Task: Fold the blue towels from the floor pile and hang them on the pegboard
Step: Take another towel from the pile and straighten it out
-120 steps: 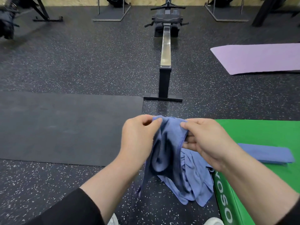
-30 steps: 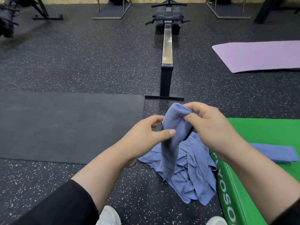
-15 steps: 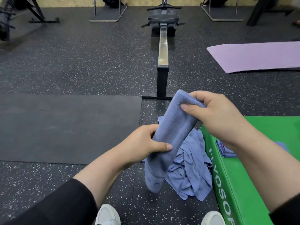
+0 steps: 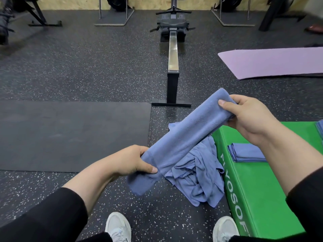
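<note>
Currently the folding step is in hand: a long, narrow blue terry towel stretches diagonally across the frame's centre, the right hand gripping its upper end, the left hand pinching near its lower end. Below lies the crumpled blue towel pile on the speckled rubber floor. Next (likely) comes halving it, then laying it by the folded blue towel on the green padded box; no pegboard shows.

Blue towel folded into long strip, held diagonal above crumpled pile.
</note>
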### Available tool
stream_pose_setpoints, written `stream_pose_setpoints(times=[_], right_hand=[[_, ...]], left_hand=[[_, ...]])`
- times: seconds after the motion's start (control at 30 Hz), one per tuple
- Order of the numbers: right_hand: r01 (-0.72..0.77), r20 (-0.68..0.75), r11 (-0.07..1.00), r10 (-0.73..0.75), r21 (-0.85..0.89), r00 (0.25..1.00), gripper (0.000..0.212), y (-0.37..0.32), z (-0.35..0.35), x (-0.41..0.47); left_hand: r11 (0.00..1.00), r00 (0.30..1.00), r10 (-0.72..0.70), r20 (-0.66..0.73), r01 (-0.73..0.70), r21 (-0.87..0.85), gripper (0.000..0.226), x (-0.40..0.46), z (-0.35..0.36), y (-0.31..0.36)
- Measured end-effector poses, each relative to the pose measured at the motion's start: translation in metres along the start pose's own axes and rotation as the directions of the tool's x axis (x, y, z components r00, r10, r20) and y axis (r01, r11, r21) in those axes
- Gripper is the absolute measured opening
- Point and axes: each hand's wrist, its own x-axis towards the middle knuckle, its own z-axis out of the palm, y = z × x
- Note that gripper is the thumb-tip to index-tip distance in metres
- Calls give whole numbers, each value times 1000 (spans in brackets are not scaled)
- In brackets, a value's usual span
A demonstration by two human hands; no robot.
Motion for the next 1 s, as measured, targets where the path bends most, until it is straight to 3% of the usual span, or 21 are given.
stream_pose_setpoints(times=[0.23,0.5,0.7,0.77,0.87,1.0], right_hand=[[-36,-19,998,37,57,999,10,8,-7,0],[-77,-107,997,77,11,991,12,28,-13,7],[-161,-147,984,171,75,974,10,32,-51,11],[-162,-175,985,170,61,970,9,27,-79,8],[-173,-255,985,166,-7,953,8,24,-133,-1],[-234,-351,970,195,-71,916,9,32,-206,-13]], left_hand=[[997,996,-71,-53,72,12,15,-11,-7,-12],[964,966,-111,-235,47,-263,7,-8,-17,-22],[687,956,-121,-268,-114,-717,31,5,-13,0],[661,953,-92,-289,-159,-734,28,14,-5,20],[701,953,-17,-303,-205,-684,16,27,19,59],[752,969,68,-236,-205,-627,16,51,69,105]])
